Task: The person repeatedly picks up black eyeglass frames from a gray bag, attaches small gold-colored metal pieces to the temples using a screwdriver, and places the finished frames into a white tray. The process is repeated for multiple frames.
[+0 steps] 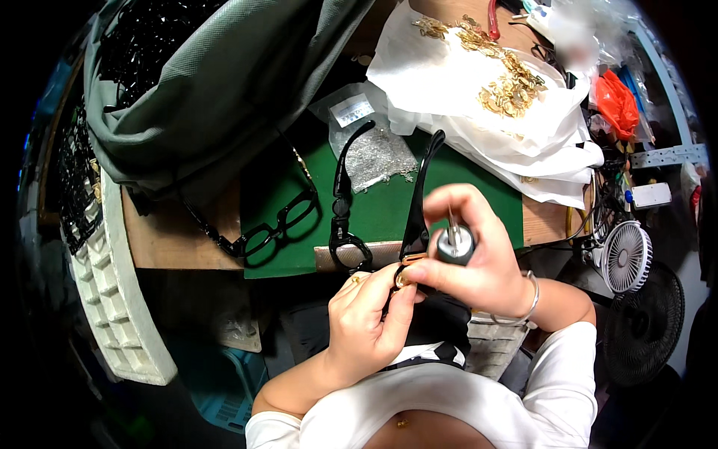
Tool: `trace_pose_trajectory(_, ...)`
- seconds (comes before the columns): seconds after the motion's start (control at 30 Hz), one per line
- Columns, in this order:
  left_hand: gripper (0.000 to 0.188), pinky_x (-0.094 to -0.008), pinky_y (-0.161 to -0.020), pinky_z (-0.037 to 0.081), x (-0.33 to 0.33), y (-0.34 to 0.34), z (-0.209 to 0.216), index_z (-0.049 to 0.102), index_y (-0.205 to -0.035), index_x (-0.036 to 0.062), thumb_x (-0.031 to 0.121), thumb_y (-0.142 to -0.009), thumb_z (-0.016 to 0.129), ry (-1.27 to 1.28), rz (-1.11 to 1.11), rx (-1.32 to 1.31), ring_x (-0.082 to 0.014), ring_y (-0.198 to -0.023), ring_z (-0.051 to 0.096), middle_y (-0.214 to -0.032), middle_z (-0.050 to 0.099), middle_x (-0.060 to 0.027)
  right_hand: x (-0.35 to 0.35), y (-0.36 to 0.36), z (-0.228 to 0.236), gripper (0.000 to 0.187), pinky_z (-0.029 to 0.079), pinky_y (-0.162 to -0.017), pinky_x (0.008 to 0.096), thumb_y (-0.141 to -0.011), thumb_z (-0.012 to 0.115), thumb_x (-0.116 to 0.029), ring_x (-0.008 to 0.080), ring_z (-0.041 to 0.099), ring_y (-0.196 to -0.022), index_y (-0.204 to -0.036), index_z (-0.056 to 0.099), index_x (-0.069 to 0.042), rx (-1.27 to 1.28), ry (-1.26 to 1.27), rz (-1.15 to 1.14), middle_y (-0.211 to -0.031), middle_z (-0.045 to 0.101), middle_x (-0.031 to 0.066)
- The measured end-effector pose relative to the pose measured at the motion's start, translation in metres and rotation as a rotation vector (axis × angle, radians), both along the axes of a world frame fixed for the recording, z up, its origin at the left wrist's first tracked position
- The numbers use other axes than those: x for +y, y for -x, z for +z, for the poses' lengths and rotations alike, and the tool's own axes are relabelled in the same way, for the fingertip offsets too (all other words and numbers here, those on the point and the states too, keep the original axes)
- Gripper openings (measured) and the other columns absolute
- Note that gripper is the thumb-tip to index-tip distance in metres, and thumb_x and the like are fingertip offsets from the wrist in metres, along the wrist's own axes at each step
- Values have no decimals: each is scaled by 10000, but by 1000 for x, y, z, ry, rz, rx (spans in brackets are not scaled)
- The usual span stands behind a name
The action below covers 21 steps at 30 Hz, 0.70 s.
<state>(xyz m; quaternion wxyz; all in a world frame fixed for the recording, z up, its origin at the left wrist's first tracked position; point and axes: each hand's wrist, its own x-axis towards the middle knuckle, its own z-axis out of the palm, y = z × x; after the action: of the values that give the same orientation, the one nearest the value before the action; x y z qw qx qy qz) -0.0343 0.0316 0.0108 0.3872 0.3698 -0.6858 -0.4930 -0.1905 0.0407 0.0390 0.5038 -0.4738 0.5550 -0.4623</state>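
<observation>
A black eyeglass frame [350, 253] is held near the table's front edge, its two temples pointing away from me. My left hand [366, 318] is closed on the frame's near part, which the fingers partly hide. From the right, my right hand [479, 262] reaches the same spot, with its thumb against a small gold-coloured piece [402, 280] at the frame. Tucked in that hand is a screwdriver-like tool [455, 247] with a dark handle and thin metal shaft. Another black eyeglass frame [258, 238] lies to the left on the green mat [456, 168].
Gold metal pieces [512, 86] are heaped on white paper [434, 67] at the back right. A clear bag of small silvery parts [381, 153] lies mid-mat. A grey-green sack [202, 97] of black parts bulges at the left. A white fan [627, 257] stands right.
</observation>
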Motion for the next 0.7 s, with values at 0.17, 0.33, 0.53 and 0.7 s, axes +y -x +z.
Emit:
trace_pose_trajectory(0.17, 151, -265, -512, 399, -2, -1, -1, 587, -900, -23, -5, -753, 556, 55, -33, -31, -170, -502, 546, -597, 593, -44, -15, 11, 4, 212, 346, -383, 165, -707, 712, -89, 31, 473, -448, -771, 517, -36, -303, -351, 134, -622, 551, 3)
trace_pose_trajectory(0.33, 147, -270, -513, 397, -4, -9, -2, 587, -884, -25, -10, -742, 553, 76, -47, -77, -179, -497, 541, -594, 588, -41, -14, 9, -7, 259, 426, -549, 189, -733, 700, -139, 55, 529, -636, -883, 543, 2, -108, -119, 252, -773, 583, 45)
trace_pose_trajectory(0.53, 291, -149, -405, 368, -6, -58, 10, 520, -876, -36, 255, -867, 502, -556, -12, 460, -89, -533, 538, -593, 582, -78, -11, 44, -33, 486, 461, -650, 314, -767, 632, -263, 234, 569, -716, -1148, 471, -7, 712, -73, 401, -834, 536, 128)
trace_pose_trajectory(0.7, 326, -197, -525, 405, -8, -37, 8, 498, -954, -41, 264, -847, 530, -533, 126, 383, -101, -535, 516, -605, 565, -81, -25, 26, -57, 569, 473, -492, 342, -757, 617, -318, 277, 567, -575, -1185, 403, -11, 1205, 0, 335, -834, 464, 161)
